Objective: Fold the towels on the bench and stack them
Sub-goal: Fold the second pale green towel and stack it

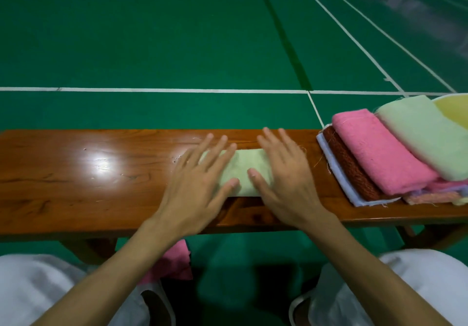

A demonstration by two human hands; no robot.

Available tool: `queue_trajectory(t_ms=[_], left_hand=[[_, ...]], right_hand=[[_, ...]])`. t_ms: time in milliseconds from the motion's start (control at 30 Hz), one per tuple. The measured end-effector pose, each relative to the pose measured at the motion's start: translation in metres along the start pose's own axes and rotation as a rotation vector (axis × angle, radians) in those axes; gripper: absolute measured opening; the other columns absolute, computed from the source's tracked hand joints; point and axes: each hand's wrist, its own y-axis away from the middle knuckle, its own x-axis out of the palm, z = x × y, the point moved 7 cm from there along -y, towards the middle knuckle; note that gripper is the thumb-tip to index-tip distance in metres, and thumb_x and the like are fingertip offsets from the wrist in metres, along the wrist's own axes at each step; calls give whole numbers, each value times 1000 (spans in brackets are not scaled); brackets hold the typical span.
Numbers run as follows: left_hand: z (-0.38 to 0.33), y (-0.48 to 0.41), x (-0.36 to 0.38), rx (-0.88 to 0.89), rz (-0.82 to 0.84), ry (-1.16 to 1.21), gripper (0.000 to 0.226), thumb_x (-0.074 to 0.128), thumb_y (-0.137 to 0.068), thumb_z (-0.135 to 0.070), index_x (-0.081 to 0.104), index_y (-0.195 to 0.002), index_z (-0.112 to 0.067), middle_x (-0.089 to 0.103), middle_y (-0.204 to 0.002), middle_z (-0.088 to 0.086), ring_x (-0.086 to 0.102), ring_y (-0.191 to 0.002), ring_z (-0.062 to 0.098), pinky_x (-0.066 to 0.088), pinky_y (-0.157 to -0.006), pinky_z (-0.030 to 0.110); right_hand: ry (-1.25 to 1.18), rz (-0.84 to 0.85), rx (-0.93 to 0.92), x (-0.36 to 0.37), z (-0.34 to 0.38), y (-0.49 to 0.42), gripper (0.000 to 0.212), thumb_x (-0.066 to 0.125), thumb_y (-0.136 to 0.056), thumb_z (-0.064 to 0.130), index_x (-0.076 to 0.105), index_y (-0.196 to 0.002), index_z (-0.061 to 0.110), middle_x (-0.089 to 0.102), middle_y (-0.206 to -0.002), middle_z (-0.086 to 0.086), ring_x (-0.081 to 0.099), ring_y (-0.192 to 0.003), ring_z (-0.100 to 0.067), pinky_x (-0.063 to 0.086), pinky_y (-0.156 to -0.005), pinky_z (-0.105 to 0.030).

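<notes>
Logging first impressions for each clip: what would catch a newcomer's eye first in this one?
Both hands, left hand and right hand, press flat on a small folded light green towel at the middle of the glossy wooden bench. At its right end lies a bright stack of towels, pink and pale green uppermost, against the green court floor.

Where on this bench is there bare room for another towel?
Bare bench wood runs from the left end to the left hand. A narrow strip separates the right hand from the towel stack, which crowds the right end.
</notes>
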Motion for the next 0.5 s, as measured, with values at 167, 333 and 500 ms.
queue_trajectory(t_ms=[167, 333, 500], left_hand=[[-11, 6, 36, 52, 147, -65, 59, 12, -111, -48, 11, -165, -24, 10, -172, -3, -7, -159, 16, 10, -130, 47], [14, 1, 40, -19, 107, -51, 57, 15, -112, -45, 27, -163, -21, 22, -168, -6, 6, -159, 17, 20, -127, 47], [31, 5, 41, -98, 97, -13, 59, 12, -111, -48, 23, -164, -24, 16, -169, -9, 6, -160, 18, 19, -127, 49]], right_hand=[[122, 287, -66, 46, 24, 12, 59, 22, -108, 32, 16, -164, 14, 18, -170, -9, 5, -159, -28, 16, -126, -55], [152, 335, -19, 50, 5, 15, 69, 10, -108, 49, 24, -161, 8, 20, -169, -9, 8, -159, -24, 14, -127, -52], [122, 292, 44, 42, -22, 23, 65, 14, -109, 44, 28, -160, 8, 21, -169, -7, 11, -158, -24, 19, -126, -53]])
